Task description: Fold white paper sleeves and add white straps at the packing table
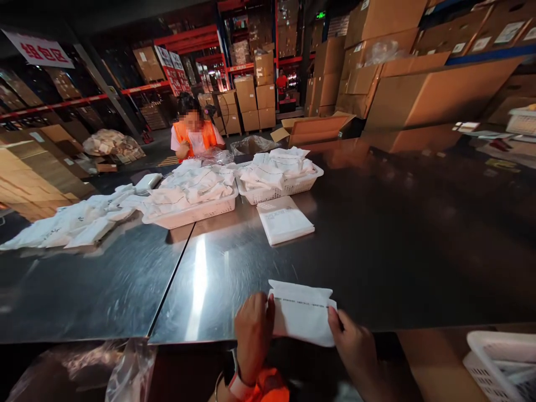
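Both hands, the left hand [253, 330] and right hand [355, 346], pinch a white packet [302, 319] at the tabletop's [377, 251] near edge (best kept flat, judging by its creases).

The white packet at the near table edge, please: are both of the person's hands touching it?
Touching. The head view shows the left hand gripping the white packet at its left edge and the right hand holding its right corner.
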Action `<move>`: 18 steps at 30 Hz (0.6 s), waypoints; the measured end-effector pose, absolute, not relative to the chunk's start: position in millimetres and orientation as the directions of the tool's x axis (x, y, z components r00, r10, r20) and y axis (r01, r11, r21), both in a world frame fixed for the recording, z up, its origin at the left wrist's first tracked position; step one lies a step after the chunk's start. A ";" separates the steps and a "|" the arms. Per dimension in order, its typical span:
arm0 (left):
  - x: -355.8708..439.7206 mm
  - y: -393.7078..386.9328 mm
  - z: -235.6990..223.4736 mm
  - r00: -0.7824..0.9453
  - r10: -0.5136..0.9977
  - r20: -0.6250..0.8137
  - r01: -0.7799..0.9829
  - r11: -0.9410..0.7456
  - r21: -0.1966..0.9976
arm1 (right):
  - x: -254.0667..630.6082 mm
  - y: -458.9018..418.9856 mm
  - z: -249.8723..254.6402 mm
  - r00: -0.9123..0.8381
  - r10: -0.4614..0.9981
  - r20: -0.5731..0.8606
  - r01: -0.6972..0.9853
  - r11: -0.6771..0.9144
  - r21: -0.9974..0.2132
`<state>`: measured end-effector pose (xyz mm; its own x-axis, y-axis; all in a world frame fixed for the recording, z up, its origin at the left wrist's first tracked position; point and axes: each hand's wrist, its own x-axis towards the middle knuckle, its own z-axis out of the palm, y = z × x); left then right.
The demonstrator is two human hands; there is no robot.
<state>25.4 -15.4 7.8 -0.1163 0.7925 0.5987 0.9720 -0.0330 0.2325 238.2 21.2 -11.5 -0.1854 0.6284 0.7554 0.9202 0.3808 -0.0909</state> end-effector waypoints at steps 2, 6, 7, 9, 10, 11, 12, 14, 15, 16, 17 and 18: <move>30.6 -12.4 17.3 0.104 0.749 0.655 0.957 -0.254 0.138 | 242.2 21.4 -10.1 -0.188 0.633 0.751 0.947 0.320 -0.032; 46.7 -2.7 19.2 0.435 0.690 0.578 0.843 -0.537 0.006 | 245.0 21.7 0.8 -0.185 0.625 0.758 0.967 0.252 0.028; 50.1 -0.4 16.9 0.451 0.694 0.562 0.841 -0.542 -0.006 | 242.2 21.6 3.7 -0.223 0.596 0.772 0.949 0.313 0.033; 54.8 3.5 11.8 0.469 0.691 0.551 0.833 -0.553 -0.015 | 232.2 21.5 6.4 -0.360 0.487 0.796 0.855 0.513 0.073; 55.8 4.9 9.5 0.476 0.681 0.556 0.826 -0.564 -0.016 | 226.0 21.7 5.6 -0.424 0.433 0.795 0.796 0.596 0.100; 56.0 6.1 7.7 0.484 0.667 0.567 0.818 -0.575 -0.022 | 220.0 22.3 3.5 -0.479 0.394 0.784 0.745 0.655 0.126; 55.6 7.1 6.3 0.488 0.659 0.573 0.817 -0.576 -0.033 | 215.0 23.4 0.1 -0.518 0.372 0.770 0.713 0.685 0.149; 53.8 9.3 3.8 0.502 0.642 0.580 0.824 -0.559 -0.094 | 209.9 27.5 -8.8 -0.545 0.374 0.750 0.716 0.673 0.184; 53.0 10.6 2.0 0.509 0.636 0.580 0.831 -0.540 -0.136 | 210.0 30.3 -13.5 -0.553 0.383 0.740 0.725 0.659 0.201; 52.5 12.1 -0.7 0.517 0.628 0.582 0.835 -0.519 -0.182 | 211.5 33.4 -18.1 -0.564 0.374 0.736 0.724 0.652 0.223; 52.4 13.8 -4.3 0.520 0.615 0.592 0.840 -0.495 -0.223 | 213.9 36.6 -22.4 -0.572 0.352 0.740 0.718 0.651 0.246; 52.9 15.6 -8.8 0.516 0.601 0.610 0.846 -0.468 -0.255 | 216.5 39.8 -26.3 -0.578 0.329 0.747 0.711 0.652 0.263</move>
